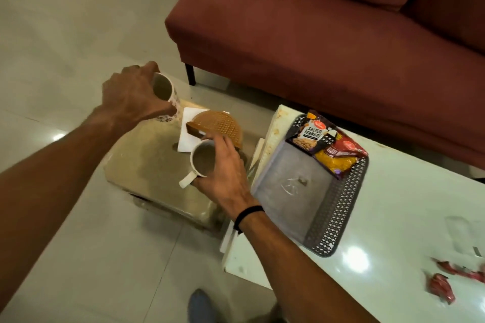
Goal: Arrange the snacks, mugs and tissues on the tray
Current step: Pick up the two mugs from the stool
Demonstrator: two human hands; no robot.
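My left hand (131, 94) grips a patterned white mug (164, 88) by its rim, over the far left corner of a low beige stool (147, 162). My right hand (225, 165) holds a plain white mug (202, 160) from the side; its handle points toward me. Behind the mugs a brown woven tissue holder (223, 123) rests on white tissues (187, 126). The grey tray (296, 191) with a dark lattice rim lies on the white table (406, 212). A salted peanuts packet (311, 131) and a red-yellow snack packet (338, 155) lie at its far end.
A dark red sofa (328, 34) stands behind the table. Red wrappers (443, 286) lie at the table's right edge. Pale tiled floor (65, 21) surrounds the stool. A blue shoe tip (200, 304) shows near the bottom.
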